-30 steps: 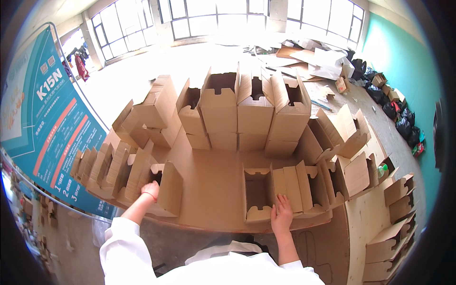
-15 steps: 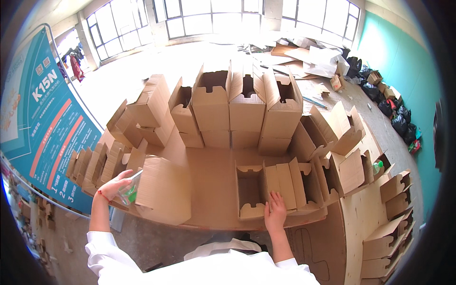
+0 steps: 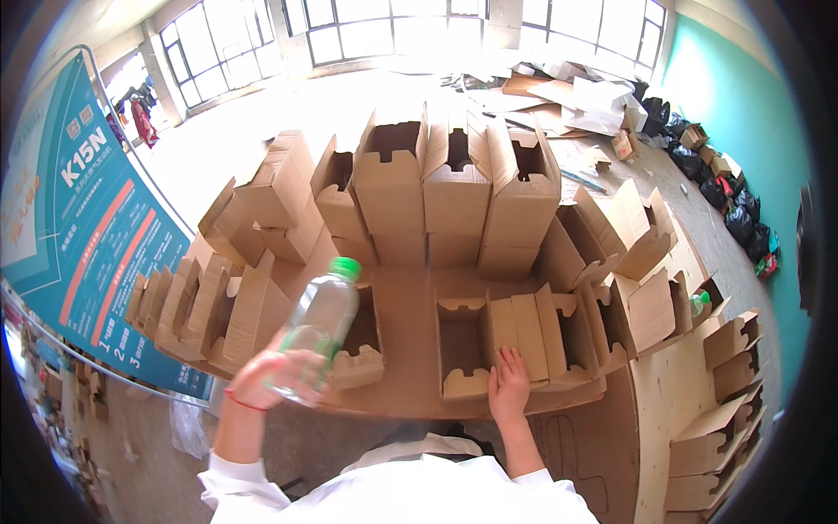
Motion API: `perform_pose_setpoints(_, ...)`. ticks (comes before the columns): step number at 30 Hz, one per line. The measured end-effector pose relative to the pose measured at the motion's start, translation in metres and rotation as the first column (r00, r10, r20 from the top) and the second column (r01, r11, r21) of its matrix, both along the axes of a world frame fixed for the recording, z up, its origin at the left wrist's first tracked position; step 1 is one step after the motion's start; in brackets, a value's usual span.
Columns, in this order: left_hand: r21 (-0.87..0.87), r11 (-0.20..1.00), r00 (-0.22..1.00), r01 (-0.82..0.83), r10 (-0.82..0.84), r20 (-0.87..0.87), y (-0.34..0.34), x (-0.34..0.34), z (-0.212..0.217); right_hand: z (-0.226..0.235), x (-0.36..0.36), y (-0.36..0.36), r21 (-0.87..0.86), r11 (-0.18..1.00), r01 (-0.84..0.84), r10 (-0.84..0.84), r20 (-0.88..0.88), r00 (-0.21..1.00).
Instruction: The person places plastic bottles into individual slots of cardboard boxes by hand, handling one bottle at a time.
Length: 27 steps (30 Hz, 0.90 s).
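Note:
My left hand [image 3: 275, 377] is closed around the lower part of a clear plastic bottle [image 3: 321, 314], held tilted with its green cap [image 3: 346, 268] uppermost. Behind the bottle stands an open cardboard box [image 3: 360, 371], partly hidden by it. With fingers stretched out, my right hand [image 3: 510, 384] lies on the near edge of a brown cardboard box [image 3: 517, 327] whose top flaps are folded down. Just left of that hand is another open box [image 3: 463, 345] with its inside showing.
Tall open boxes [image 3: 393, 196] line the table's far side. More boxes [image 3: 602, 323] stand at right, one with a green-capped bottle [image 3: 699, 301]. Left are narrow boxes [image 3: 205, 301] and a blue banner [image 3: 96, 236]. Black bags [image 3: 738, 214] lie along the green wall.
My left hand has moved right, and the bottle in it has turned from cap down to cap up. The box beside it now shows its open top. My right hand stays nearly in place.

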<state>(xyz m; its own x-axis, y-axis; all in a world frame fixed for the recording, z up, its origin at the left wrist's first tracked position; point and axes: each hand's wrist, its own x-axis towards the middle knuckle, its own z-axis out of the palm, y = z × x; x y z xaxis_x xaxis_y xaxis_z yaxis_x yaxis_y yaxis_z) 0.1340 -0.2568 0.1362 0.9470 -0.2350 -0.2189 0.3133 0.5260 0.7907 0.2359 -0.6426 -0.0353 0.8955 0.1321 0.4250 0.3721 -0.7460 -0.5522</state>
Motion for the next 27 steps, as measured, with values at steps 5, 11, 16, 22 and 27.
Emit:
perform_pose_setpoints(5,-0.473,0.84,0.95,0.268,-0.311,-0.015,-0.131,0.03,-0.031,0.0,0.001,0.005,0.046,0.999,-0.022,0.022,0.004,1.0)
perform_pose_setpoints(11,-0.26,0.965,0.955,0.048,-0.12,-0.27,-0.203,0.071,-0.053,-0.004,0.002,0.001,-0.005,1.0,-0.018,0.019,0.037,0.999)
perform_pose_setpoints(16,-0.098,0.995,0.952,0.002,-0.032,-0.303,-0.219,0.089,-0.094,-0.007,0.006,-0.002,-0.029,0.998,-0.051,0.051,0.005,0.999)
perform_pose_setpoints(22,0.423,0.905,0.97,0.037,0.069,-0.233,-0.211,0.118,-0.184,-0.002,0.003,-0.005,-0.073,0.991,-0.111,0.111,0.0,0.994)
perform_pose_setpoints(27,0.99,0.045,0.918,-0.137,-0.369,0.144,-0.228,0.11,-0.193,0.008,0.003,-0.005,-0.071,0.991,-0.115,0.117,0.026,0.993)
